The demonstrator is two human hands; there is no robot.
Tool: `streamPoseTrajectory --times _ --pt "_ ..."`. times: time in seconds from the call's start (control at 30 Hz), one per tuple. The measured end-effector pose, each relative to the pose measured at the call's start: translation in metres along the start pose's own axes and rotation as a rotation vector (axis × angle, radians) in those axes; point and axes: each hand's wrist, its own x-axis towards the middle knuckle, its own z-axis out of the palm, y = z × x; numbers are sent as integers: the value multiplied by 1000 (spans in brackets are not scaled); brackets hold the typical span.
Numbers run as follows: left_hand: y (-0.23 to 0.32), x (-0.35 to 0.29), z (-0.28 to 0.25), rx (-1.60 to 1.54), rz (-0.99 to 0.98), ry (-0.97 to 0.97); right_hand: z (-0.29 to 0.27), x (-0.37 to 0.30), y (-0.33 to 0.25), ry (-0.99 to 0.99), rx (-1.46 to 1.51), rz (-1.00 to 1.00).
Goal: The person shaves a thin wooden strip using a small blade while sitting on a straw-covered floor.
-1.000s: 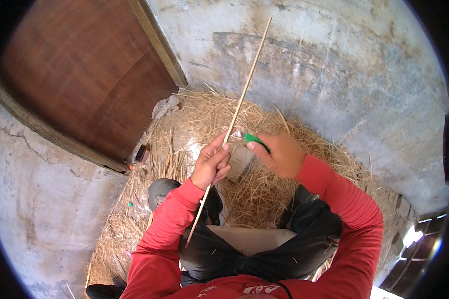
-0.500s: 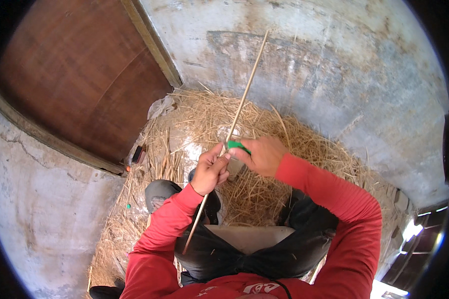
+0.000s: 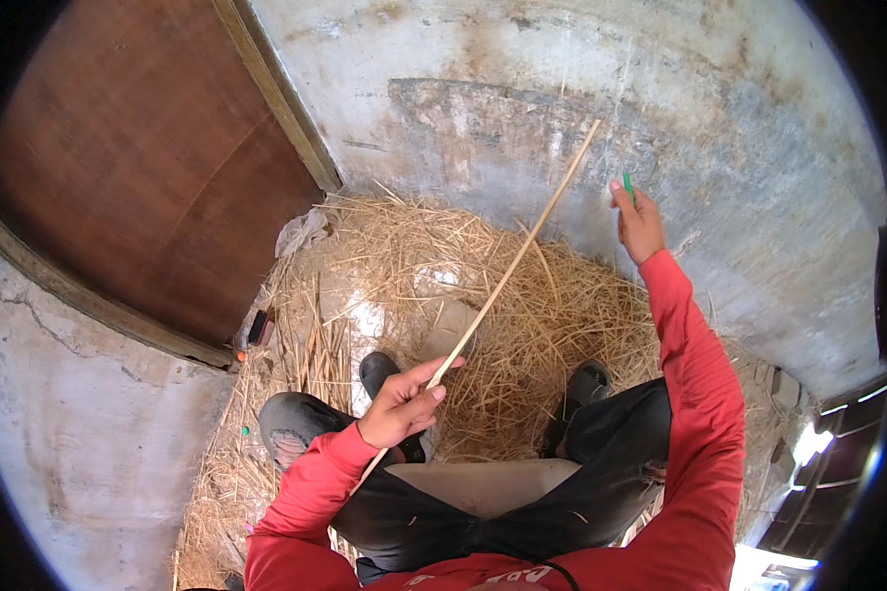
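A long, thin, pale bamboo stick (image 3: 522,250) slants from over my lap up toward the wall. My left hand (image 3: 400,406) is closed around it near its lower end, thumb and index finger pinching it. Up and to the right, my right hand (image 3: 641,227) is closed on a small green-handled tool (image 3: 629,187), raised beyond the stick's far end and apart from it. Most of the tool is hidden in my fingers, and its working end is not clear.
Pale shavings and strips (image 3: 522,325) cover the floor around my shoes. A stained wall (image 3: 522,108) rises ahead, a brown door panel (image 3: 148,167) at the left. By the door frame lies a small dark block (image 3: 258,327), near a whitish crumpled bag (image 3: 304,232).
My right hand has moved off the stick, up and to the right, with the green tool. My left hand has dropped slightly, and the stick's far end has swung right and down.
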Motion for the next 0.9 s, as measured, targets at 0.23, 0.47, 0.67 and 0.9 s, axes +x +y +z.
streamPoseTrajectory --times 0.23,0.47,0.67,0.9 --pt "5 13 10 8 -1 -30 63 -47 -48 -281 315 49" --pt "9 17 4 -20 3 56 101 -77 -53 -476 37 -21" --pt "12 26 2 -23 132 230 122 -117 -79 -657 71 -239" --pt "50 56 -30 254 684 722 133 -152 -92 -970 3 -361"
